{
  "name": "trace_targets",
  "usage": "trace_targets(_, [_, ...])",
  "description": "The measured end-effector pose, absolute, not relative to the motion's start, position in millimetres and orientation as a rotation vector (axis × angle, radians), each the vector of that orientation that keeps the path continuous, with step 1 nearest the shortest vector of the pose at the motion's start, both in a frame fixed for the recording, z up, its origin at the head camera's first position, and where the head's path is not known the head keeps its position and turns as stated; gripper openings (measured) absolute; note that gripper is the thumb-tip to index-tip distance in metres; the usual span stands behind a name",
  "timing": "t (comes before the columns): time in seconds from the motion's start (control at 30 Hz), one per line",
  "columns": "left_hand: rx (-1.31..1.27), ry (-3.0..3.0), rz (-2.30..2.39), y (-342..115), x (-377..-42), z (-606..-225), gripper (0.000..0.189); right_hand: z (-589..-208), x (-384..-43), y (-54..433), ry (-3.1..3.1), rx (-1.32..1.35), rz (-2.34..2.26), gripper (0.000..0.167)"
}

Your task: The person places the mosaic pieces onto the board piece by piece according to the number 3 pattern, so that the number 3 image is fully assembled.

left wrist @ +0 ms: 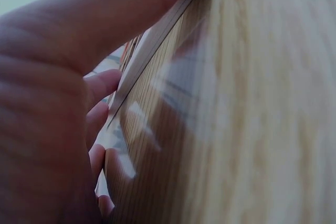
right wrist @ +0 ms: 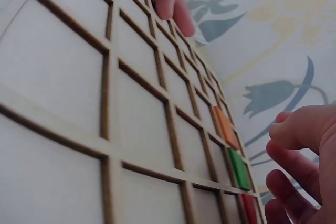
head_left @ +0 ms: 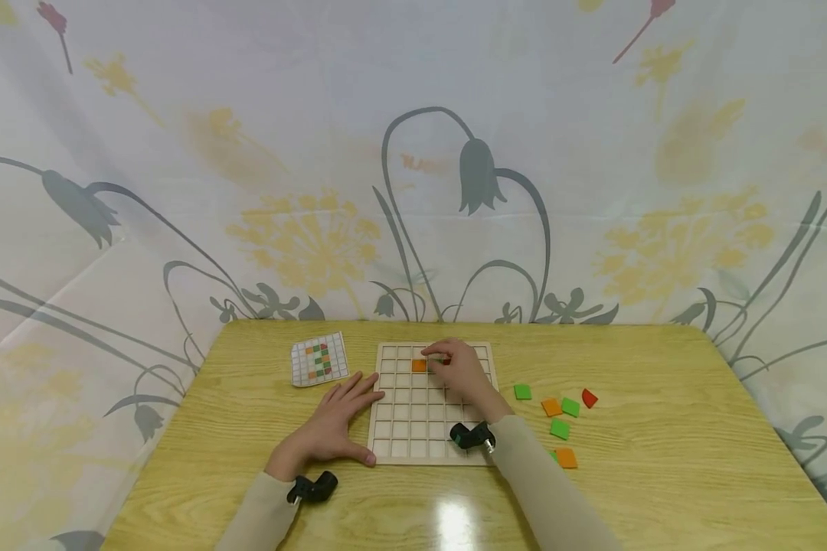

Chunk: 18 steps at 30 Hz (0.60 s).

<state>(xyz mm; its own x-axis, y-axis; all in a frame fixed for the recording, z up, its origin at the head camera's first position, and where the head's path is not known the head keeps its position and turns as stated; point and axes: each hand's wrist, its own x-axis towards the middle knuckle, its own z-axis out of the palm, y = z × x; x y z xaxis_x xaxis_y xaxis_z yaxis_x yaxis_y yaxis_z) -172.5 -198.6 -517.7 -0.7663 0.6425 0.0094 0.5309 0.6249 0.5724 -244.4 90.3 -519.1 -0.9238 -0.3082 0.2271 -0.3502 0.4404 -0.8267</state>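
Note:
A light wooden grid board [head_left: 400, 428] lies on the table. My left hand [head_left: 338, 421] rests along its left edge, fingers spread and thumb by the near corner; the left wrist view shows the thumb [left wrist: 94, 19] across the board's side. Over the far rows is my right hand [head_left: 463, 375], its fingers loosely bent. No piece shows between these fingers [right wrist: 299, 129] in the right wrist view. Beside them, an orange square tile [right wrist: 227, 128], a green tile [right wrist: 239, 169] and a red piece [right wrist: 249, 208] sit in neighbouring cells, partly covered by the hand in the head view.
Right of the board lie several loose green tiles [head_left: 522, 392] and orange tiles [head_left: 566, 458], plus a red quarter-round piece [head_left: 589, 398]. A card with a coloured grid pattern [head_left: 319, 360] lies at the board's far left. Behind the table [head_left: 661, 444] hangs a flower-printed cloth [head_left: 558, 92].

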Motion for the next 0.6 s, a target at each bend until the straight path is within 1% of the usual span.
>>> trace_targets(0.3, [0.996,2.648,0.852,-198.5,-172.8,-518.0,0.104,-500.5,-239.0,102.1,-2.624,0.589,1.473,0.019])
trace_targets(0.6, [1.016,2.653,0.858,-198.6,-171.8,-516.5,0.102,-499.6,-230.6,120.8,-2.649,0.559,1.427,0.019])
